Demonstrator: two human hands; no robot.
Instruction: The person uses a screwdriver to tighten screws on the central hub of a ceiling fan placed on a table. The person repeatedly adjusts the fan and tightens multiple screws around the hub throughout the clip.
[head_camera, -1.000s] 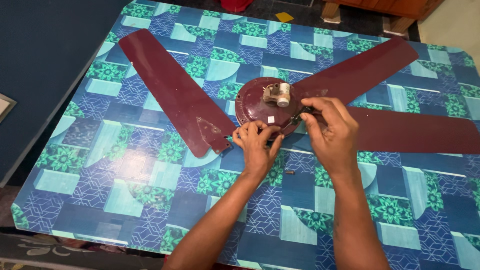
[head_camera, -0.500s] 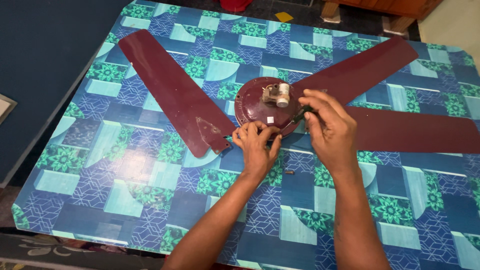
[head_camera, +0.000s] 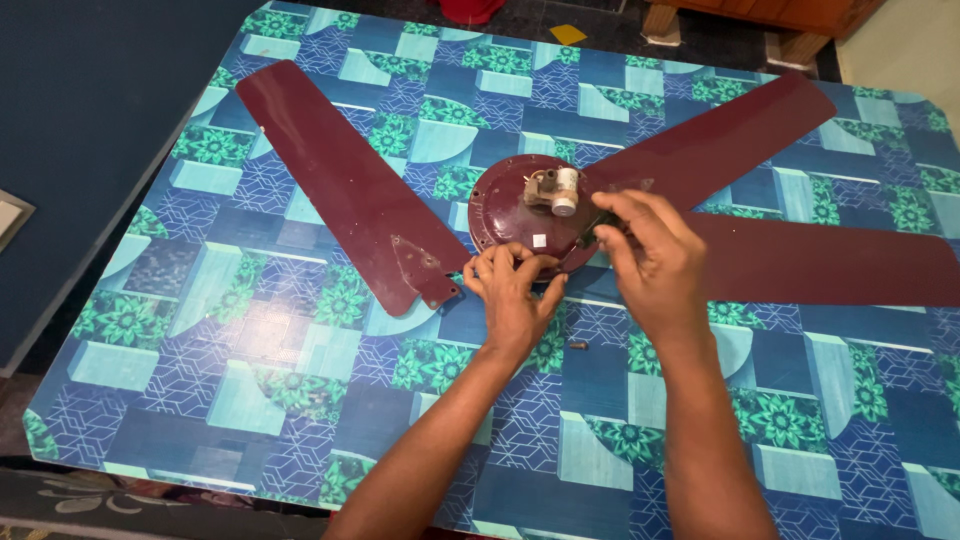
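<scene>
L hand (head_camera: 515, 290): fingers pinched at near rim of maroon fan hub (head_camera: 520, 205)
R hand (head_camera: 650, 255): gripping dark tool (head_camera: 592, 228) at hub's right edge
Screw (head_camera: 578, 345): loose on bench (head_camera: 250, 400), near hands

Not much to report on our end: both arms are bare all the way down to the bottom edge of the shot, no sleeves anywhere. Our left hand (head_camera: 515, 295) has nothing on it, no ring, no watch, no glove. Same for our right hand (head_camera: 655, 262), bare wrist, no band. Nails look short, though they're too small to say more. No tape, bandages or marks either.
</scene>
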